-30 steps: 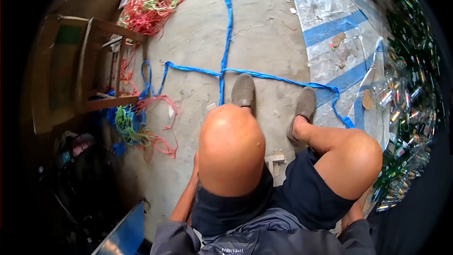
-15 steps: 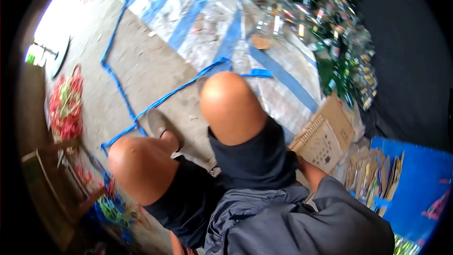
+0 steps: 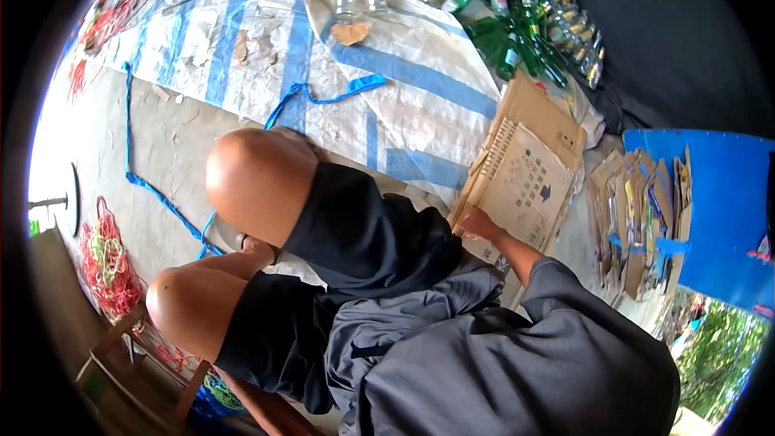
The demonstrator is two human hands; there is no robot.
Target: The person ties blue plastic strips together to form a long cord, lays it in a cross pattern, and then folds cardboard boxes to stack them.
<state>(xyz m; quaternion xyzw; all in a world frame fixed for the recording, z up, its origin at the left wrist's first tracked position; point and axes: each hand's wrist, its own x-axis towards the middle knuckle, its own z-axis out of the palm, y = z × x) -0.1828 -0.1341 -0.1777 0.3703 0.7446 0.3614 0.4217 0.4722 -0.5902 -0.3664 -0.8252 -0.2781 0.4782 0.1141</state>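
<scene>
My right hand (image 3: 478, 224) is closed at the near-left edge of a flattened cardboard box (image 3: 529, 194), which has dark printed marks and an arrow on it. The cardboard leans beside my right thigh, several layers thick. My left forearm (image 3: 270, 410) reaches down along the outside of my left leg, and the hand itself is hidden behind the leg. A blue strap (image 3: 161, 203) trails over the floor to the left of my knees, and another length of blue strap (image 3: 347, 95) lies on the striped tarp (image 3: 436, 77).
Many glass bottles (image 3: 529, 20) are heaped at the far right. A bundle of cardboard pieces (image 3: 638, 218) stands by a blue panel (image 3: 726, 210) on the right. Tangled red and green string (image 3: 109, 262) lies at left, near a wooden frame (image 3: 121, 339).
My view has turned toward the right, so the floor and my knees appear further left. My right hand, previously hidden behind my thigh, now shows at the cardboard's edge.
</scene>
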